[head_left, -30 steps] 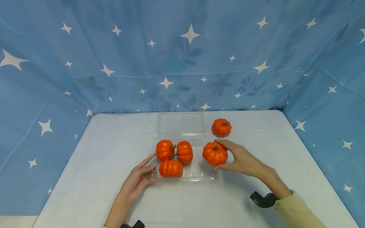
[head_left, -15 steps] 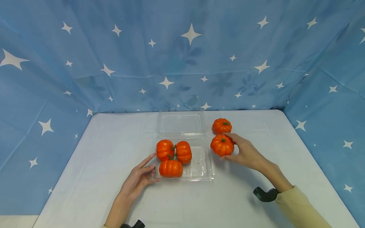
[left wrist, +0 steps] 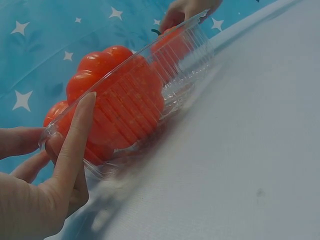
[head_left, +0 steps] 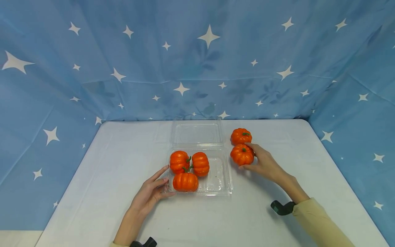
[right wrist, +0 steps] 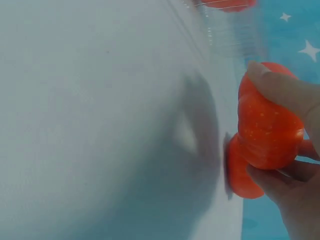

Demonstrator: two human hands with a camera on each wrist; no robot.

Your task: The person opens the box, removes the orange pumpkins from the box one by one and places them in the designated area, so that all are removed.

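Observation:
My right hand (head_left: 263,163) holds a small orange toy pumpkin (head_left: 241,154) with a green stem, thumb and fingers on opposite sides. In the right wrist view this pumpkin (right wrist: 270,122) appears just above the table. Behind it lies another pumpkin (head_left: 241,136), partly covered in that view. To the left, a clear plastic clamshell box (head_left: 219,181) has its lid laid back. Three pumpkins (head_left: 185,182) sit in its left part, stems turned inward. My left hand (head_left: 149,195) holds the box's front left corner, thumb along the front wall in the left wrist view (left wrist: 70,155).
The lid (head_left: 196,134) lies flat behind the box, toward the back edge of the white table (head_left: 102,192). A blue star-print curtain (head_left: 154,61) hangs behind and along both sides. Dark cameras (head_left: 282,207) sit at the wrists.
My right hand has moved its pumpkin from over the box's right part to the right and back, close to the pumpkin behind. The left hand keeps its place at the box.

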